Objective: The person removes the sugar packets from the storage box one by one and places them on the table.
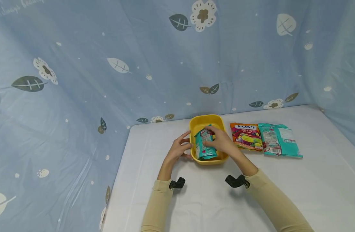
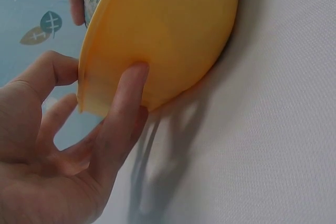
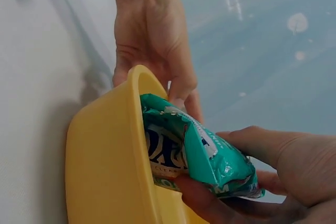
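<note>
A yellow plastic tub (image 1: pixel 210 162) stands on the white table with a teal candy bag (image 1: pixel 202 145) inside it. My right hand (image 1: pixel 221 140) holds this bag over the tub, thumb and fingers on either side of it. In the right wrist view the teal candy bag (image 3: pixel 210 156) is bent and creased, and part of it dips behind the rim. My left hand (image 1: pixel 177 149) is at the tub's left side. In the left wrist view, one finger of the left hand (image 2: pixel 58 156) presses the outer wall and another touches the rim; the fingers are spread.
Right of the tub lies an orange-red Fox's Fruits candy bag (image 1: pixel 247 137). Beside it, a second teal candy bag (image 1: pixel 282 140) lies back side up. A blue patterned cloth (image 1: pixel 154 64) hangs behind the table (image 1: pixel 195 206) and along its left side.
</note>
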`<state>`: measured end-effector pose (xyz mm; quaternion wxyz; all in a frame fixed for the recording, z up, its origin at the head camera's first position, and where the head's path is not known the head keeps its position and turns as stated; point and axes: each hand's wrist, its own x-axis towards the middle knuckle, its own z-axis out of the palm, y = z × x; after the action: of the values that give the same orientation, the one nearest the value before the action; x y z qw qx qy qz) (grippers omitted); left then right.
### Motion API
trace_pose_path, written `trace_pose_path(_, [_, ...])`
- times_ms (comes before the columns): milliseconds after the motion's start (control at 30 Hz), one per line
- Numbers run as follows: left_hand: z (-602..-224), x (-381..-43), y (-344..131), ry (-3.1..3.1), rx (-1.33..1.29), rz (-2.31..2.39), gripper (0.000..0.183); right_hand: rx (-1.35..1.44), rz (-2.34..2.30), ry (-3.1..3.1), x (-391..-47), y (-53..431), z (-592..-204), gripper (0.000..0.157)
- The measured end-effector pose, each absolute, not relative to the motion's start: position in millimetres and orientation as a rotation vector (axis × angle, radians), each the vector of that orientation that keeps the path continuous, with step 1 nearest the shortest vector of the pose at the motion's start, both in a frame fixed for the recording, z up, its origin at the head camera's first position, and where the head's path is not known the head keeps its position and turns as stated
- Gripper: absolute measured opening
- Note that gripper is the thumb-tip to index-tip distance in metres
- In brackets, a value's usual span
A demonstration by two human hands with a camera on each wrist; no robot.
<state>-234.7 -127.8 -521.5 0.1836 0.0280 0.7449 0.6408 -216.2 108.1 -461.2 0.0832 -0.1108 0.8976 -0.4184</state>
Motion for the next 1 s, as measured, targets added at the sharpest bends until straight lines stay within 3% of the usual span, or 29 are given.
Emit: trace_pose_path(1000, [-522.4,-234.5,-125.7,2.117,0.077,1.806,0.069,-0.332,-1.289,2.7,-216.8,111.4,-459.8,0.067])
